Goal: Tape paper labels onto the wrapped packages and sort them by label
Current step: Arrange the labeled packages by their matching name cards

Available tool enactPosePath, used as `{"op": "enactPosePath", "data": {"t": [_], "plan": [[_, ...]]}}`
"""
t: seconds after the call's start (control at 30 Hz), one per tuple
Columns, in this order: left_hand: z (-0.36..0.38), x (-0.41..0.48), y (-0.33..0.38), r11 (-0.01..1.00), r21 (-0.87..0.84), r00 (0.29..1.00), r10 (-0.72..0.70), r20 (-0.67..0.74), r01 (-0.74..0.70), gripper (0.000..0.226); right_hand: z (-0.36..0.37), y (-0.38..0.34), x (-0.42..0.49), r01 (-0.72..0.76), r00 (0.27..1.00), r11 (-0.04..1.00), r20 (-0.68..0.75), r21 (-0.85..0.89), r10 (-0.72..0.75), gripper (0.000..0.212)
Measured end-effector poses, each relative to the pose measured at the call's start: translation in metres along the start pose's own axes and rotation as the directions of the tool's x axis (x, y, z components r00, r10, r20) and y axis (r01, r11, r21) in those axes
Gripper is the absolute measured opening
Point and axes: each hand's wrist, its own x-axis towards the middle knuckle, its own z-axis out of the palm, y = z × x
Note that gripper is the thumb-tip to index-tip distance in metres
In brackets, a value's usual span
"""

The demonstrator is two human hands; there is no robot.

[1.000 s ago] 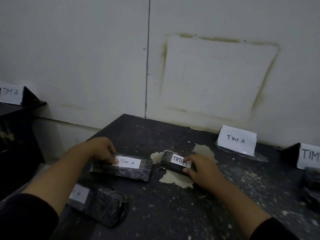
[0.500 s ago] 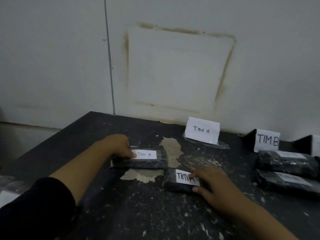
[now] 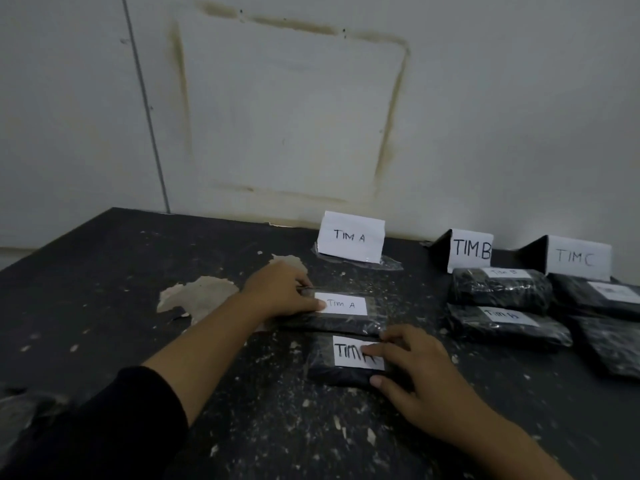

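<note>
Two black wrapped packages lie on the dark table (image 3: 104, 306) in front of the standing "TIM A" sign (image 3: 351, 237). My left hand (image 3: 280, 292) grips the left end of the farther package (image 3: 349, 320), which bears a small "TIM A" label. My right hand (image 3: 412, 365) holds the right end of the nearer package (image 3: 332, 367), fingers over part of its large "TIM A" label. The two packages lie close, one behind the other.
To the right stand a "TIM B" sign (image 3: 471, 249) with two labelled packages (image 3: 498, 289) before it, and a "TIM C" sign (image 3: 576, 258) with more black packages (image 3: 602, 296). A patch of peeled surface (image 3: 197, 296) lies left of my hands. The wall runs along the table's back.
Both hands have slid their packages rightward across the table, ending in front of the "TIM A" sign. The view has turned right, bringing the "TIM B" and "TIM C" groups in.
</note>
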Motion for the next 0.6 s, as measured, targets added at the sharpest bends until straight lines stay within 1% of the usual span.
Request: {"op": "enactPosePath", "data": {"t": [0.13, 0.2, 0.33, 0.4, 0.5, 0.6], "plan": [[0.015, -0.004, 0.015, 0.997, -0.065, 0.999, 0.034, -0.015, -0.035, 0.062, 0.000, -0.004, -0.010, 0.017, 0.991, 0.999, -0.130, -0.038, -0.021, 0.039], [0.020, -0.006, 0.017, 0.997, -0.071, 0.999, 0.038, -0.021, -0.039, 0.066, 0.000, -0.004, -0.013, 0.027, 0.988, 0.999, -0.154, -0.033, -0.031, 0.036], [0.025, -0.010, 0.016, 0.992, -0.114, 0.998, 0.060, -0.029, -0.063, 0.069, -0.001, -0.002, -0.015, 0.037, 0.988, 0.997, -0.150, 0.061, -0.028, 0.035], [0.026, -0.012, 0.015, 0.988, -0.137, 0.997, 0.065, -0.038, -0.070, 0.068, -0.002, -0.003, -0.016, 0.042, 0.990, 0.995, -0.140, 0.095, -0.028, 0.034], [0.027, -0.015, 0.014, 0.984, -0.160, 0.996, 0.075, -0.054, -0.083, 0.063, -0.001, -0.002, -0.015, 0.052, 0.990, 0.993, -0.136, 0.105, -0.037, 0.035], [0.027, -0.018, 0.015, 0.986, -0.146, 0.995, 0.073, -0.063, -0.082, 0.062, -0.001, -0.002, -0.014, 0.057, 0.990, 0.993, -0.136, 0.099, -0.043, 0.035]]}}
